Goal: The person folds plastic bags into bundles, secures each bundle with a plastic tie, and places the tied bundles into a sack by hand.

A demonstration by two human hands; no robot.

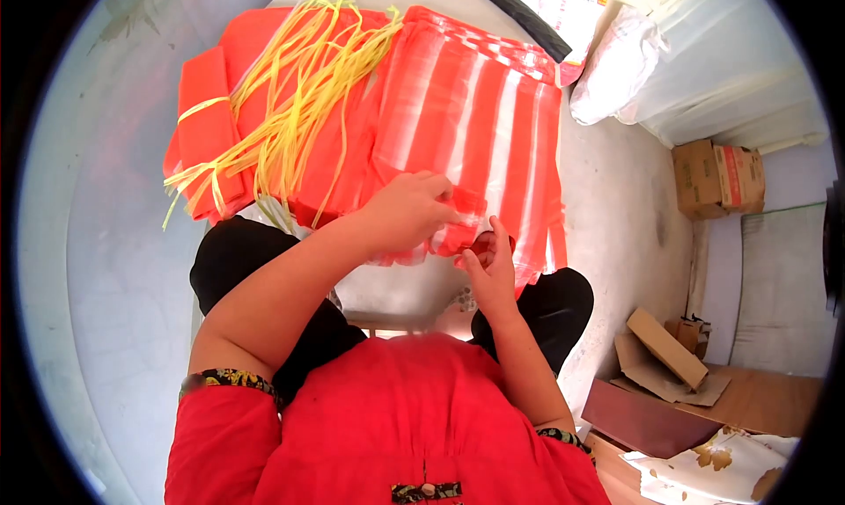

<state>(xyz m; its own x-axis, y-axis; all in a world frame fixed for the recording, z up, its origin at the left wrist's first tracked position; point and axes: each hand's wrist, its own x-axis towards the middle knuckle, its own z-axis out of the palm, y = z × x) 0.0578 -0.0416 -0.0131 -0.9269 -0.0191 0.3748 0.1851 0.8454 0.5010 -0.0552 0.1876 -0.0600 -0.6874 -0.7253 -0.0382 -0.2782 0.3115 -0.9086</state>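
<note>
A stack of red-and-white striped plastic bags (475,118) lies in front of me, its near edge raised at my hands. My left hand (409,210) is closed at that edge, thumb and fingers pinching a red piece of the thin plastic. Just to the right, my right hand (491,266) curls its fingers around a rolled or folded red part of a bag. The two hands are close together but apart. Left of the stack, loose yellow plastic strips (290,109) are spread over folded red bags (207,122), one bundle of which is tied with a yellow strip.
A black rod-like roll (524,19) lies beyond the stack, near a white plastic bag (619,65). On the right are a cardboard box (717,179), opened cardboard (664,355) and a brown wooden surface (766,399). My knees flank the near edge of the work.
</note>
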